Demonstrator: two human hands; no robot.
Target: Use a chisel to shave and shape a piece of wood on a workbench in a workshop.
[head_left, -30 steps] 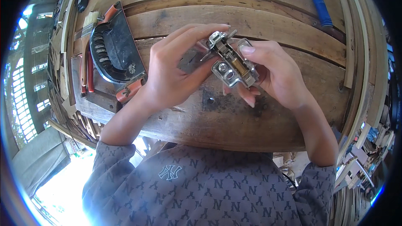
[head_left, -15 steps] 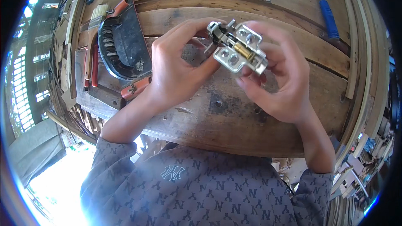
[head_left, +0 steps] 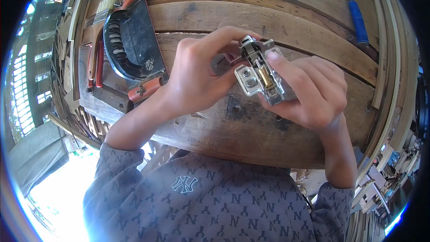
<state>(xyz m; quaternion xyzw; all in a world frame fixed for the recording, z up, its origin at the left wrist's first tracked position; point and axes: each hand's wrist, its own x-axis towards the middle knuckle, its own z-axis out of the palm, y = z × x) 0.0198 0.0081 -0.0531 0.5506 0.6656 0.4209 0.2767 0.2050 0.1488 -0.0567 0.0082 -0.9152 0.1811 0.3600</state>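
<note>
Above the wooden workbench point(head_left: 215, 139) I hold a silver metal cabinet hinge point(head_left: 245, 79) with a brass-coloured cylinder in its middle. My left hand point(head_left: 190, 74) grips its cup end from the left, thumb and forefinger closed on it. On the other side, my right hand point(head_left: 311, 87) pinches the mounting plate, with the thumb on top over its right wing. The fingers beneath the plate are mostly hidden.
To the left lie a black saw-like tool with orange ends point(head_left: 139, 40), a paintbrush point(head_left: 105, 6) and red-handled pliers point(head_left: 99, 65). A blue-handled tool point(head_left: 357, 21) rests at the far right. Long gaps run between the bench boards.
My right hand has closed onto the hinge plate, its thumb now on top. The hinge has shifted slightly right and down and turned more upright. My left hand keeps its hold.
</note>
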